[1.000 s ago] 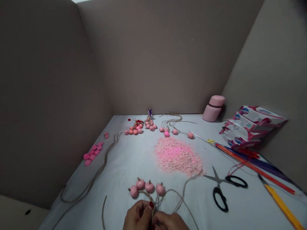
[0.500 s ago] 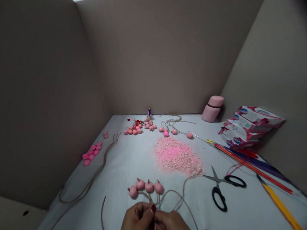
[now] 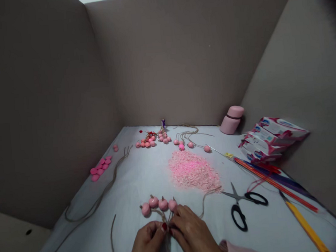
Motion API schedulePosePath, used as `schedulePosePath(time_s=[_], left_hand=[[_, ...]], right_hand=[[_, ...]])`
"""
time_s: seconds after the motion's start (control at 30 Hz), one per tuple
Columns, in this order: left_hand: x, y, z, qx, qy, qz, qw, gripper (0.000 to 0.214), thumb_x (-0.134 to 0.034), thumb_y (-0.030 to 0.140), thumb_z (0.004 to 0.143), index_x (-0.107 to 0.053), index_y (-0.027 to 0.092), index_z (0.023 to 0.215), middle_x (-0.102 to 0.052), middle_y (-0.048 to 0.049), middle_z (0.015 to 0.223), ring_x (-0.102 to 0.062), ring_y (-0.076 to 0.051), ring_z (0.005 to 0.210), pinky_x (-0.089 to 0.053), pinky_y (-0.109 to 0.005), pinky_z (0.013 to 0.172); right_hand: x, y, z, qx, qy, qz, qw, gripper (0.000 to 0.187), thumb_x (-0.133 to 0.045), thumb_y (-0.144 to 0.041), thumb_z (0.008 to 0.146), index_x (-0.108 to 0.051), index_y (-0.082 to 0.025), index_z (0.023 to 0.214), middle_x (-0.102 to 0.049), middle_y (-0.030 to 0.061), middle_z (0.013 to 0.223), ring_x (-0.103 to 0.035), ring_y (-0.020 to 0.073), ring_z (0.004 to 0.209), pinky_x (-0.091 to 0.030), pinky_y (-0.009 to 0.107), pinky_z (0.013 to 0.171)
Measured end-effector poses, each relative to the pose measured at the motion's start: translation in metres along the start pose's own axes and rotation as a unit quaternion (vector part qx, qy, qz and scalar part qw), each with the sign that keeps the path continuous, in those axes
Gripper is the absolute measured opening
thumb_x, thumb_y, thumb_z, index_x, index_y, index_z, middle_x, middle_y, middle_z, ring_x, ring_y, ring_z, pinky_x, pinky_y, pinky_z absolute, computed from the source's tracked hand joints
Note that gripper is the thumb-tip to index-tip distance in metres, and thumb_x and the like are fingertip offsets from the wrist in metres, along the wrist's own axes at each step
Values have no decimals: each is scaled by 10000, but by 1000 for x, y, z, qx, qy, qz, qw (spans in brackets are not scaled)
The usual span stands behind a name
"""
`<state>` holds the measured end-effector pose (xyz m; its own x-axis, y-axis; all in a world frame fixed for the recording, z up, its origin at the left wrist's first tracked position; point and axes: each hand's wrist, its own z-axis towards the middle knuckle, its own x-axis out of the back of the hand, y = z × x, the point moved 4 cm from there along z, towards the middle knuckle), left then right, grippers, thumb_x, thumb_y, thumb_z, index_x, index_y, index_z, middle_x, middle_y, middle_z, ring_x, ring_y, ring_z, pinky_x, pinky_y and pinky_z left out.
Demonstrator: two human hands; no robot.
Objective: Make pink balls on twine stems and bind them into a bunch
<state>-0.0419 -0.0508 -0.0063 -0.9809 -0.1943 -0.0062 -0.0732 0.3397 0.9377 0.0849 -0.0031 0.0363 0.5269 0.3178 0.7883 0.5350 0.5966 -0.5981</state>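
At the near edge of the table my left hand pinches a bundle of jute strings with thumb and fingers closed. My right hand lies over the same strings right beside it, fingers curled down on them. Just beyond the fingertips, three pink balls sit in a row at the strings' far ends. One loose string curves away to the right toward a heap of pink beads.
Black-handled scissors lie right of my hands. Orange, red and purple sticks and a stack of packets line the right side. A pink bottle, more pink ball clusters, pink discs and long twine lie farther off. Cardboard walls enclose the table.
My right hand has moved forward and up over the strings, nearer the pink balls. The left hand stays pinched in place.
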Motion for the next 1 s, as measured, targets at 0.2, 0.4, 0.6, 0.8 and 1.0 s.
schedulePosePath(time_s=[0.2,0.4,0.6,0.8,1.0], left_hand=[[0,1,1,-3,-4,28,1000,509,-582,677,606,-472,187,527,-401,41,522,-322,-135,544,-266,-270,542],[1,2,-1,-9,4,46,999,435,-550,593,678,-436,204,520,-359,51,521,-297,-133,535,-235,-269,532],[-1,4,-1,-2,-6,50,999,396,-566,537,681,-441,203,511,-362,47,514,-290,-130,528,-224,-274,523],[-3,1,-2,6,-20,15,1000,374,-577,519,684,-544,151,627,-433,27,566,-330,-130,552,-260,-264,539],[-2,0,0,3,-40,-13,999,392,-561,523,713,-463,185,540,-444,29,541,-350,-127,545,-293,-270,560]], right_hand=[[7,-4,1,39,14,16,999,162,-471,-56,814,-560,-168,738,-601,46,805,-531,195,810,-401,315,745],[33,28,-9,-66,-63,76,993,258,-402,-219,897,-576,-176,711,-608,3,627,-559,147,591,-386,235,545],[71,45,-12,-47,-24,-114,992,185,-440,-156,849,-604,-154,763,-627,80,796,-564,239,795,-397,362,717],[21,-5,-7,31,-59,19,998,86,-582,-166,786,-618,-178,864,-630,63,896,-542,212,870,-420,304,755],[-16,2,-11,8,-115,6,993,120,-564,-92,772,-649,-174,793,-664,46,821,-570,187,806,-415,284,772]])
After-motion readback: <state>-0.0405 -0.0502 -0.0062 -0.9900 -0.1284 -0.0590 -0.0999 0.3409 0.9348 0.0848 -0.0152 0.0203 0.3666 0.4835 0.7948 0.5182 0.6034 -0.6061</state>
